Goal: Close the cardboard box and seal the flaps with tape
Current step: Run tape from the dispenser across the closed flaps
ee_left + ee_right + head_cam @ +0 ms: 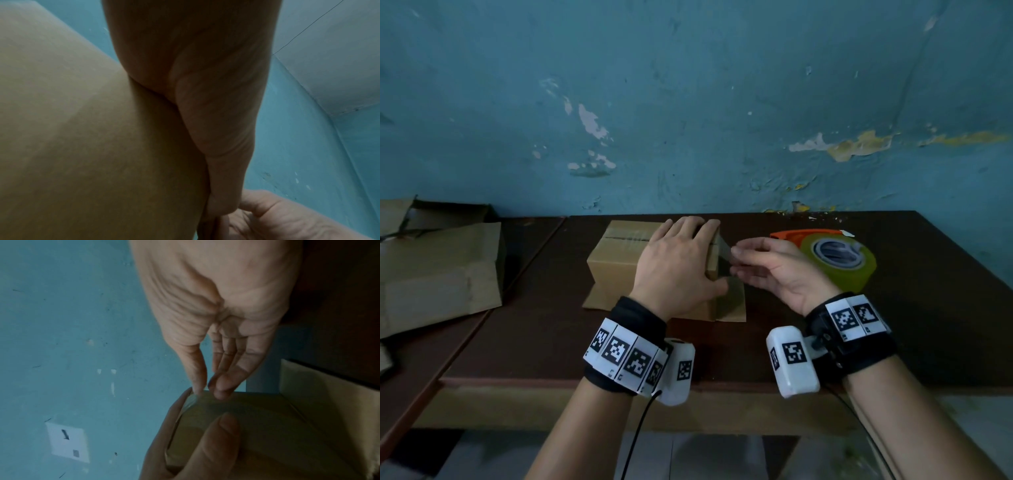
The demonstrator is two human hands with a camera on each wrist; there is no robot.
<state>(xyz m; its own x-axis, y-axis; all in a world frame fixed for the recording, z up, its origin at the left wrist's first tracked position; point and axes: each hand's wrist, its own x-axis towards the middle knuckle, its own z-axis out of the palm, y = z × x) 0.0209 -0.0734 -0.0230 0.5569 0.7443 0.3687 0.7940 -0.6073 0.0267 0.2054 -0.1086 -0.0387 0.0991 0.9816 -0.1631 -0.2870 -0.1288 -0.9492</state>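
Observation:
A small brown cardboard box (pixel 616 260) stands on the dark table, flaps down, with clear tape along its top seam. My left hand (pixel 674 260) lies flat over the box's right half, fingers stretched across the top and thumb (pixel 222 438) down the side. In the left wrist view the box (pixel 82 129) fills the frame against the palm. My right hand (pixel 736 255) pinches the loose end of a clear tape strip (pixel 724 253) at the box's right end. The right wrist view shows that pinch (pixel 205 391) just above the box's edge (pixel 308 402).
An orange dispenser with a yellow-green tape roll (pixel 835 257) sits right of my right hand. A flat cardboard sheet (pixel 732 308) lies under the box. Flattened cartons (pixel 438 274) are piled at the left. The table's front edge (pixel 585 380) runs below my wrists, and a blue wall stands behind.

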